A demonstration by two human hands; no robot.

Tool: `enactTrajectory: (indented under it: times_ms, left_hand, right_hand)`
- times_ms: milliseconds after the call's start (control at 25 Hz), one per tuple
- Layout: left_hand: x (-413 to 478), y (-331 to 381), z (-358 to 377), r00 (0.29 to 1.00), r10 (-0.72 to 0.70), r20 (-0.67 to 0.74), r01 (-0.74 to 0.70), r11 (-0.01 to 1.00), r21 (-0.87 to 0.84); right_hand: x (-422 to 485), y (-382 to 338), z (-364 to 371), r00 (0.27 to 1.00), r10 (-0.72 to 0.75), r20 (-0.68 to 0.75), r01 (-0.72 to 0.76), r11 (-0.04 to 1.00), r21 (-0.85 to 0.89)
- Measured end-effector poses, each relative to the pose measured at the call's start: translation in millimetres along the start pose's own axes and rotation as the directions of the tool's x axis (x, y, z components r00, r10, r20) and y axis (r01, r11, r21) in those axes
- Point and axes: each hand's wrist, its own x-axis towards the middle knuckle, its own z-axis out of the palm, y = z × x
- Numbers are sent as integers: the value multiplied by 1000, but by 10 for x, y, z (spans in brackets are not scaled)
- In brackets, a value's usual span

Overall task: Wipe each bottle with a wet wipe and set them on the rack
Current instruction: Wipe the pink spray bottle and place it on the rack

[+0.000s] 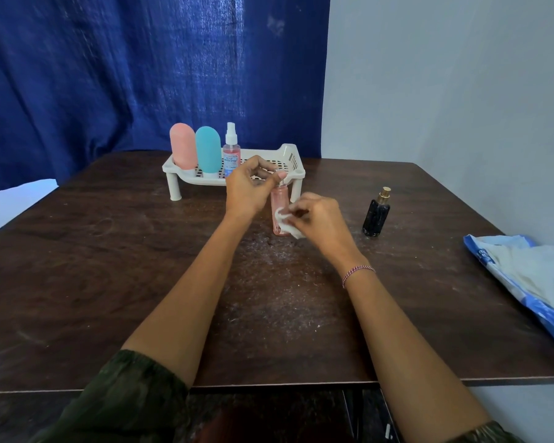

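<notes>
Two arms in green sleeves (135, 398) reach up from the bottom of the frame over a dark brown table (109, 266). A blue and white pack of wipes (531, 276) lies at the right edge. In the middle, the right hand (317, 219) holds a white wet wipe (283, 219) against the side of a see-through pink bottle (279, 199) that stands on the table. The left hand (248, 187) pinches the top of that bottle. To the right stands a black bottle (375, 215) with a gold top. Behind the hands a white rack (288, 158) holds a pink tube (182, 148), a teal tube (208, 151) and a spray bottle (231, 155) on its left side. A blue curtain (109, 75) hangs at the back
</notes>
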Motion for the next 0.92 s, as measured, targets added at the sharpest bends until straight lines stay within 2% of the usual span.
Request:
enactTrajectory:
  times_ms: [80, 120, 320, 520, 600, 800, 920]
  left_hand:
    - [-7, 1, -8, 1000, 6, -4, -6, 1000, 5]
    - [-9, 2, -7, 1000, 7, -7, -7, 1000, 12]
    - [8, -2, -21, 999, -23, -30, 24, 998, 52]
    - [32, -23, -54, 998, -54, -27, 56, 996, 67]
    - [40, -28, -54, 998, -61, -9, 61, 996, 66]
    - [14, 30, -17, 995, -27, 92, 19, 996, 90]
    - [16, 38, -23, 994, -15, 105, 4, 994, 110]
  right_hand:
    - [2, -31, -7, 995, -28, -96, 30, 999, 17]
    - [-2, -37, -8, 996, -29, -86, 31, 999, 11]
    - [-27, -23, 0, 985, 21, 171, -8, 997, -77]
    - [-14, 13, -15, 983, 20, 184, -11, 999, -47]
    - [4, 4, -25, 993, 2, 117, 1, 1000, -26]
    - [6, -45, -66, 982, -47, -182, 63, 994, 87]
    - [-7, -85, -40, 963, -66, -261, 93, 992, 89]
